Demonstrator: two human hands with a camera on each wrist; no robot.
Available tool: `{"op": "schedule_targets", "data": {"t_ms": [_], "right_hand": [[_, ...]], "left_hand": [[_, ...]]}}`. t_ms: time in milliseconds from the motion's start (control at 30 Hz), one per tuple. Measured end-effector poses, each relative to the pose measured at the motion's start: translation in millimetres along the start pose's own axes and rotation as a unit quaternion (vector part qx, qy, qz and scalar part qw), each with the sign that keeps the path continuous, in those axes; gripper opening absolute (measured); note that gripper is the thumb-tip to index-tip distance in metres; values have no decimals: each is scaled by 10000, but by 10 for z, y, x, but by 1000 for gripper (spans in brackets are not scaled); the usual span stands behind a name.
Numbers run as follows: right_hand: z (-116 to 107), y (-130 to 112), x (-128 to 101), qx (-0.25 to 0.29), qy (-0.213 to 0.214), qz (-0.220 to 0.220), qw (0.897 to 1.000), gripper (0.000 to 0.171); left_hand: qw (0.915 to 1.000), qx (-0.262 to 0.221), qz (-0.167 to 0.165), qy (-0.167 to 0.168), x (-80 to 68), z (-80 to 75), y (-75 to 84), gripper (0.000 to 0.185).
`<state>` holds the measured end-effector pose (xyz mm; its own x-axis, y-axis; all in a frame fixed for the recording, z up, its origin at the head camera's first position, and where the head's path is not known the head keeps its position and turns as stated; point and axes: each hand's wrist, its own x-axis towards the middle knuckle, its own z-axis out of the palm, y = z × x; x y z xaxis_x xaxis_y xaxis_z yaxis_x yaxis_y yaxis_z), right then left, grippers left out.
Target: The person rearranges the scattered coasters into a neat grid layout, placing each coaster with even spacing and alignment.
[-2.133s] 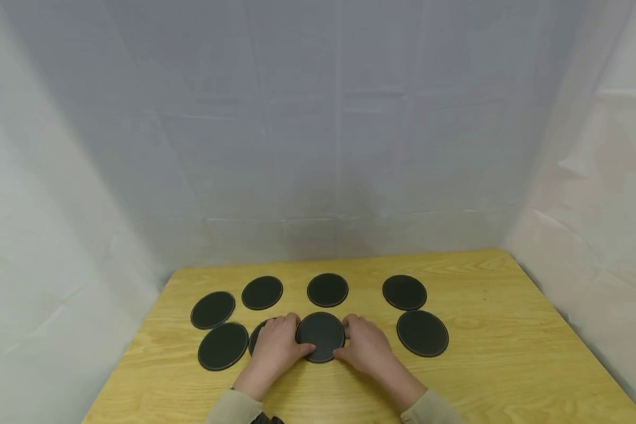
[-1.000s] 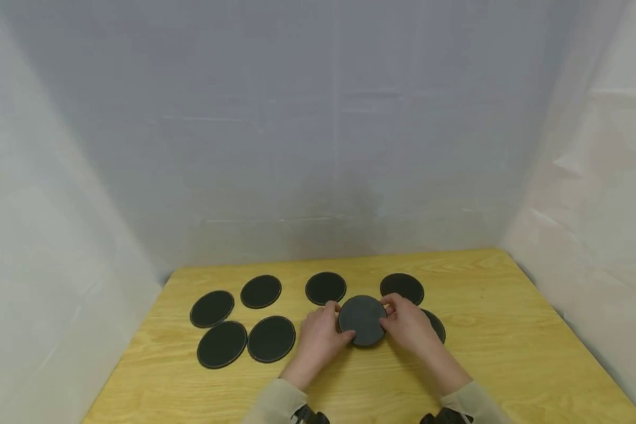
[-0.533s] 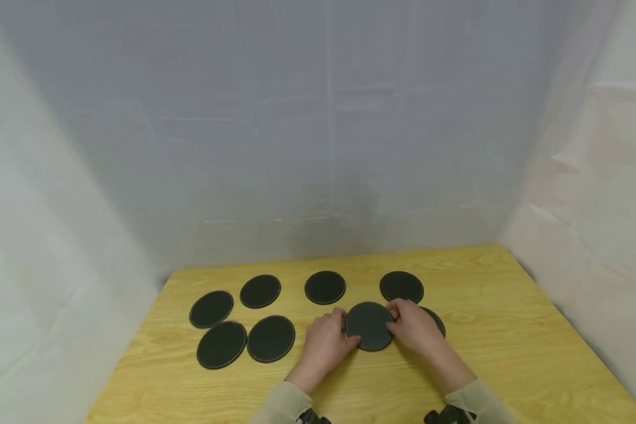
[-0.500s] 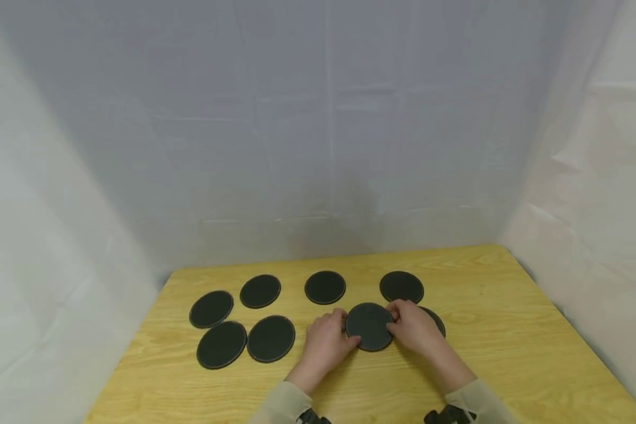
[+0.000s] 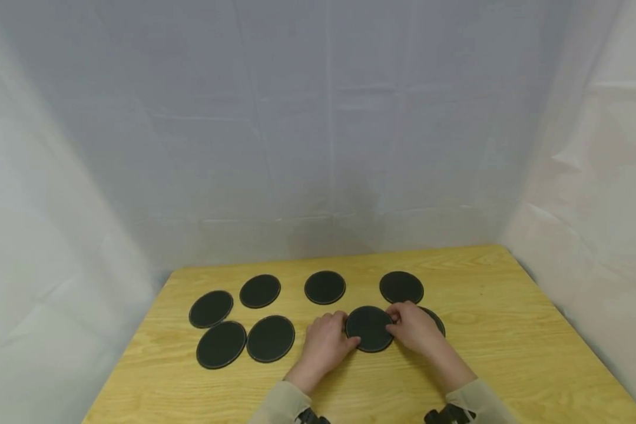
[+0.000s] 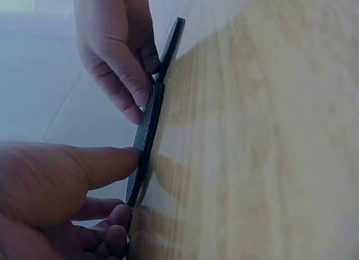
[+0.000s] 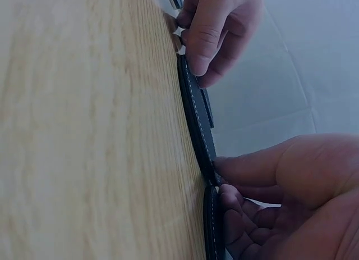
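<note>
No container stood on the wooden counter; it carried only flat round black coasters with pale stitched rims. Both hands held one coaster by its edge, low over or on the counter at centre right. The left hand pinched its left rim with thumb and curled fingers, and the right hand pinched its right rim likewise. Whether the coaster lay flat or was slightly lifted could not be told. A second coaster lay partly hidden behind the right hand, just beside the held one. Six more lay apart: three in a far row, and three to the left. White sheeting closed off the back and sides.
</note>
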<state>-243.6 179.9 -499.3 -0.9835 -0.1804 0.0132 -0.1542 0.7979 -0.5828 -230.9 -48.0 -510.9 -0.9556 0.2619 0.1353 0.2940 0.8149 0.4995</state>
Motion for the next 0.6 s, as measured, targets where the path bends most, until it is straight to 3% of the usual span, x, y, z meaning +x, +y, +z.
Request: {"op": "schedule_targets", "data": {"t_ms": [600], "right_hand": [[0, -14, -12, -68, -120, -13, 9999, 28]], "left_hand": [[9999, -117, 72, -88, 10, -6, -46, 46]]}}
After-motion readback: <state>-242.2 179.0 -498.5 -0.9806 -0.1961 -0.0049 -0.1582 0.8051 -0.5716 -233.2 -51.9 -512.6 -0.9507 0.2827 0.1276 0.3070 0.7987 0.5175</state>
